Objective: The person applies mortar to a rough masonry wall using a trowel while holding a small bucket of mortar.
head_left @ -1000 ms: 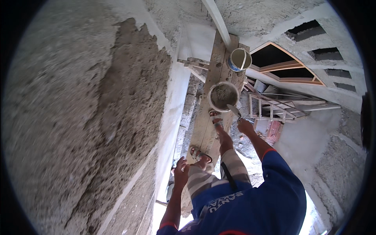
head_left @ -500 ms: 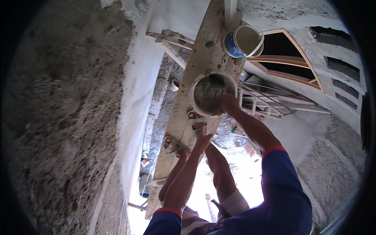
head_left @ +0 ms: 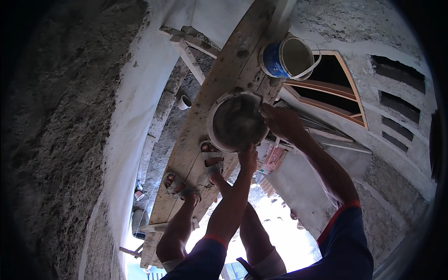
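Observation:
A round bucket (head_left: 213, 133) of grey wet mortar (head_left: 237, 122) stands on the wooden plank, just beyond my feet. My left hand (head_left: 248, 161) is at the bucket's near rim, its fingers closed on the edge. At the right side of the rim is my right hand (head_left: 281, 122), closed in a fist. What it grips is mostly hidden; a thin grey edge shows beside the fingers, over the mortar.
I stand in sandals on a narrow plank scaffold (head_left: 191, 156). A blue and white bucket (head_left: 275, 59) with a raised handle stands farther along it. A rough wall (head_left: 60, 140) rises at left. An orange-brown window frame (head_left: 357, 88) is at right. A small pot (head_left: 185, 102) lies below.
My left hand has moved up from near my foot to the bucket's near rim. The right hand stays by the right rim. The whole view has shifted, and the plank sits farther left.

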Demonstrator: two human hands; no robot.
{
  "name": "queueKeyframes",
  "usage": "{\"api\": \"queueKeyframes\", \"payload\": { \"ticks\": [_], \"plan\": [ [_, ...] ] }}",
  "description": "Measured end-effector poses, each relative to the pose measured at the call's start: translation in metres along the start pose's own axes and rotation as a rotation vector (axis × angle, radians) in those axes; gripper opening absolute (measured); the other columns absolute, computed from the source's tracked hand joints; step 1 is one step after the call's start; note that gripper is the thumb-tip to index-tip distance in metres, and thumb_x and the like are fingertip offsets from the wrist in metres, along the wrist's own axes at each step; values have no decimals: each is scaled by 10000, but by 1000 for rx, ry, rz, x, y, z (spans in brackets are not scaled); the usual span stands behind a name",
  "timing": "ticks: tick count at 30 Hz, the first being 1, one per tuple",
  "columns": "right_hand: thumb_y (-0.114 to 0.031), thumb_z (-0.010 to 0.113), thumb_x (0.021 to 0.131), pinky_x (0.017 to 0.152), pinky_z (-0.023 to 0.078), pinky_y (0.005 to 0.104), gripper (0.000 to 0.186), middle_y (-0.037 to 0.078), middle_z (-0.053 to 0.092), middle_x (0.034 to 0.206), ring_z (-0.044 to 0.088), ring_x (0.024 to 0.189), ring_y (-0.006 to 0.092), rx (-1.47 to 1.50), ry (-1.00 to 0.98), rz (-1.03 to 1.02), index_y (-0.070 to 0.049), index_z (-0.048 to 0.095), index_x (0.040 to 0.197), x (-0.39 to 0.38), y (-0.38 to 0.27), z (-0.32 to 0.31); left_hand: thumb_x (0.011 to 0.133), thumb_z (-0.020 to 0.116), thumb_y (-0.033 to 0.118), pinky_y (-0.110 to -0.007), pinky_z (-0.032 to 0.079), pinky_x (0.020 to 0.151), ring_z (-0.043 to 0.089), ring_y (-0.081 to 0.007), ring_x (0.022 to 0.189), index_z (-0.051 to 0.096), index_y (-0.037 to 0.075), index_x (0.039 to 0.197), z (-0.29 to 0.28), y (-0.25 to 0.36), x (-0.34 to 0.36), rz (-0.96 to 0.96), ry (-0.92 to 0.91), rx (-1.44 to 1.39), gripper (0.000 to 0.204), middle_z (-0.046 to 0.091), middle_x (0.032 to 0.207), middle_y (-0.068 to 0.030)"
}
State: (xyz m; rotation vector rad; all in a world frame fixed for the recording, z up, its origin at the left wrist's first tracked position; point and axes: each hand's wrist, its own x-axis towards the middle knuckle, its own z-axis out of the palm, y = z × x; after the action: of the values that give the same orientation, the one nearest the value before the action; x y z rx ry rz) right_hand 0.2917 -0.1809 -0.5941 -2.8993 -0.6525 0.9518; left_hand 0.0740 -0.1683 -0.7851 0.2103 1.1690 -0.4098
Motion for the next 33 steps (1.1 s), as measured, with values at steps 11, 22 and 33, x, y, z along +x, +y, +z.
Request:
{"api": "queueKeyframes", "payload": {
  "ticks": [11, 22, 33],
  "plan": [
    [-146, 598, 824, 619, 533, 449, 319, 176, 630, 799, 665, 717, 318, 108, -97, -34, -89, 527, 1130, -74, 1, -5, 851, 653, 33, -430, 590, 833, 598, -227, 1008, 500, 112, 1226, -15, 68, -38, 201, 251, 22, 414, 573, 1134, -76],
    [-117, 538, 857, 548, 528, 413, 193, 152, 636, 787, 651, 655, 325, -106, -6, -117, -11, 542, 1018, -23, -43, 92, 764, 791, 314, -285, 450, 495, 542, -109, 640, 462, 14, 1206, -40, 136, -36, 464, 79, 351, 627, 576, 868, -27],
    [-215, 551, 875, 614, 531, 478, 253, 202, 617, 791, 642, 706, 361, 42, -98, 173, -48, 499, 1058, -59, 21, 67, 681, 718, 130, -346, 475, 522, 575, -195, 582, 580, -93, 924, -40, 154, -18, 398, 178, 604, 358, 628, 751, -132]
  ]
}}
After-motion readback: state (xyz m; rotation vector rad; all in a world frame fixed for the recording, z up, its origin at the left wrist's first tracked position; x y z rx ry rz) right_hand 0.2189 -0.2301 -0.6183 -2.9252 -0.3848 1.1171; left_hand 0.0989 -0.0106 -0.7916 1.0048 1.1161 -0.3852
